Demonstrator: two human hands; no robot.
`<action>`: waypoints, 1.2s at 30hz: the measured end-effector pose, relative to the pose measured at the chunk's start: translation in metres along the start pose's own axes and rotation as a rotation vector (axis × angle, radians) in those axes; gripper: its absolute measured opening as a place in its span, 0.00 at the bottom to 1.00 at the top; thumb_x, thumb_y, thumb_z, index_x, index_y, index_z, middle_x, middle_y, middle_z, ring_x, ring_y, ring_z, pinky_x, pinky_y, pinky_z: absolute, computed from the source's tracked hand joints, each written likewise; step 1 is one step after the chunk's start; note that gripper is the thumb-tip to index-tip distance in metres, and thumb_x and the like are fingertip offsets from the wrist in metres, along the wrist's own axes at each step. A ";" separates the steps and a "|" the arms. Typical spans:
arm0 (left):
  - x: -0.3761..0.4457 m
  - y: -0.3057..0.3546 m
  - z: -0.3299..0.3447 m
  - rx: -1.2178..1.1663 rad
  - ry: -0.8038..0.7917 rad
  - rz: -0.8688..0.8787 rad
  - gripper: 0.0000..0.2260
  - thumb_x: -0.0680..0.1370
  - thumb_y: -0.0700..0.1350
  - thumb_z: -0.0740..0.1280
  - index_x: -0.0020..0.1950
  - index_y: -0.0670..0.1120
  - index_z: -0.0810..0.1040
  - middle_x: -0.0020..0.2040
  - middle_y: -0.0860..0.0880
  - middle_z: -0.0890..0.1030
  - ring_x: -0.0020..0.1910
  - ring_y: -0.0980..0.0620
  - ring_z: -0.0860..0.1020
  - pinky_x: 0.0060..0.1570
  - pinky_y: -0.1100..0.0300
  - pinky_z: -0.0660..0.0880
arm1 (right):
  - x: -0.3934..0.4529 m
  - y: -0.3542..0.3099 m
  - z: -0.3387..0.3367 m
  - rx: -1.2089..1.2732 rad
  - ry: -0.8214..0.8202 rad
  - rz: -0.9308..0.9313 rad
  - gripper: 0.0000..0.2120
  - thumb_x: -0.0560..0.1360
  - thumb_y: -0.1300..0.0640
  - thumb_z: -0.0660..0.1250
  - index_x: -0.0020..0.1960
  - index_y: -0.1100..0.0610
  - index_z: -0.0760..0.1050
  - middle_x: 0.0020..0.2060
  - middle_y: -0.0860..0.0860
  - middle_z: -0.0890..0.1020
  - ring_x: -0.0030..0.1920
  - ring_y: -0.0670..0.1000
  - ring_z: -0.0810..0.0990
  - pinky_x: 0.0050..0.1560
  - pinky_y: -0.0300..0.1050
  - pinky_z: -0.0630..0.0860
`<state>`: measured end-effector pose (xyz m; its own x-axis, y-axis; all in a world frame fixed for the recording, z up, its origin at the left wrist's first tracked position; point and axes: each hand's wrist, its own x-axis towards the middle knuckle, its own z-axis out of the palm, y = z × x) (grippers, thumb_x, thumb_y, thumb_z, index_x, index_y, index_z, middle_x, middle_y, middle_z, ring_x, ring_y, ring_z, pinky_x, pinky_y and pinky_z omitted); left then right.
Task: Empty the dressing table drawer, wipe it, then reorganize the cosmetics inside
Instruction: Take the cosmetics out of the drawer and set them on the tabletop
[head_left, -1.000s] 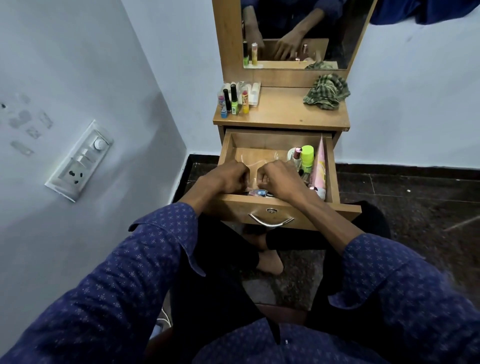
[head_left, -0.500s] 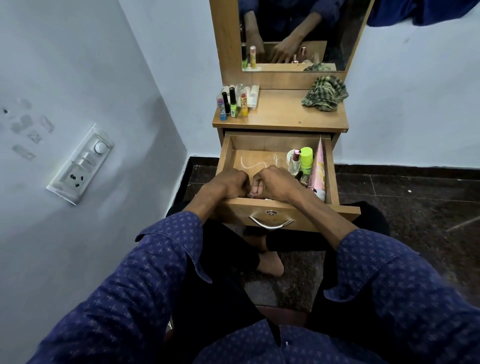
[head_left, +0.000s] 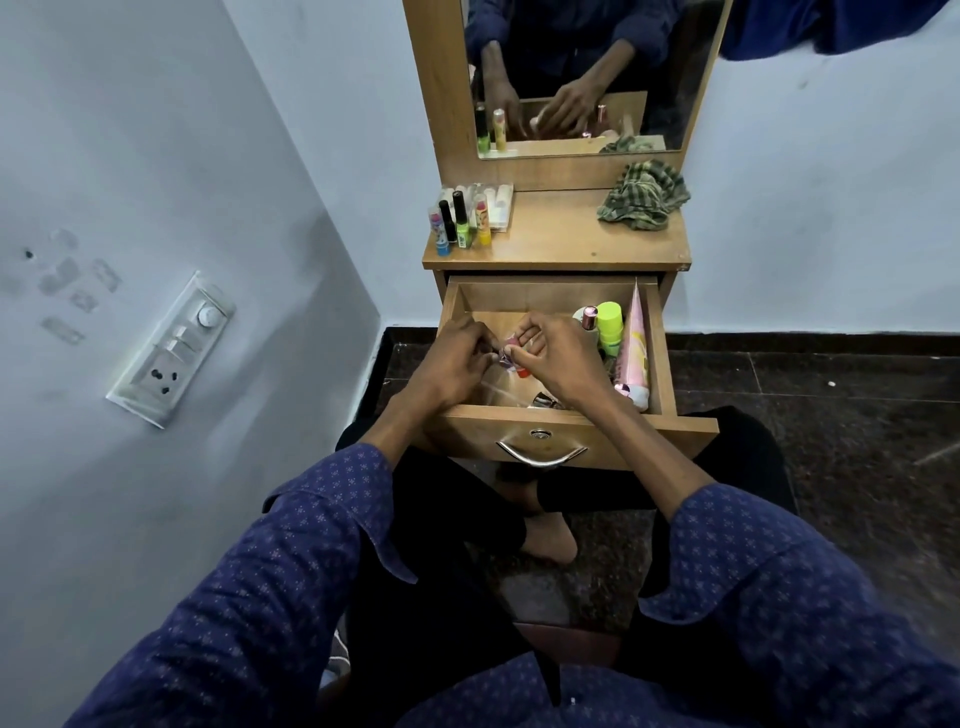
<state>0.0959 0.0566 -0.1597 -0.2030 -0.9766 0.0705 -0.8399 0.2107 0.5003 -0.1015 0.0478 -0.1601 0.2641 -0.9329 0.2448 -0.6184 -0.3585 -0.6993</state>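
The wooden drawer (head_left: 550, 296) stands pulled out. My left hand (head_left: 457, 358) and my right hand (head_left: 558, 358) meet over its middle, fingers closed around small cosmetic items (head_left: 511, 358), one with a red end. Which hand holds which piece is unclear. Along the drawer's right side lie a pink tube (head_left: 636, 343), a lime-green bottle (head_left: 609, 325) and a pink-capped bottle (head_left: 588, 317). A shiny small item (head_left: 543, 400) lies near the drawer front. Several nail polish bottles (head_left: 460, 223) stand on the tabletop's left.
A green checked cloth (head_left: 644, 195) lies bunched on the tabletop (head_left: 561, 244) at the right. The mirror (head_left: 582, 73) rises behind it. A switchboard (head_left: 171, 348) hangs on the left wall. My crossed legs sit under the drawer on the dark floor (head_left: 831, 415).
Both hands rose from the drawer's front toward its middle, lifting small cosmetics. The items between the fingers now show.
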 end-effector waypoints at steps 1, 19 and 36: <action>0.000 0.002 -0.003 -0.004 0.027 -0.007 0.04 0.80 0.40 0.73 0.53 0.47 0.81 0.55 0.48 0.78 0.52 0.51 0.77 0.53 0.62 0.74 | 0.001 -0.001 -0.001 0.026 0.014 0.003 0.05 0.74 0.51 0.76 0.46 0.49 0.81 0.36 0.42 0.83 0.35 0.41 0.81 0.39 0.48 0.82; 0.071 0.010 -0.084 -0.126 0.532 -0.014 0.09 0.77 0.51 0.74 0.54 0.51 0.80 0.50 0.54 0.82 0.48 0.51 0.81 0.49 0.48 0.80 | 0.120 -0.035 -0.027 0.243 0.273 0.056 0.07 0.72 0.51 0.77 0.49 0.50 0.85 0.38 0.43 0.85 0.37 0.39 0.81 0.38 0.41 0.78; 0.096 0.014 -0.085 0.003 0.579 -0.088 0.07 0.78 0.50 0.75 0.54 0.52 0.82 0.48 0.55 0.83 0.44 0.56 0.82 0.45 0.57 0.80 | 0.140 -0.044 -0.007 0.096 0.261 0.069 0.07 0.73 0.49 0.78 0.48 0.49 0.83 0.40 0.43 0.85 0.40 0.42 0.83 0.35 0.38 0.73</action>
<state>0.1079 -0.0384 -0.0723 0.1751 -0.8543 0.4893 -0.8429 0.1267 0.5230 -0.0427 -0.0676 -0.0903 0.0164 -0.9365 0.3502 -0.5522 -0.3004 -0.7777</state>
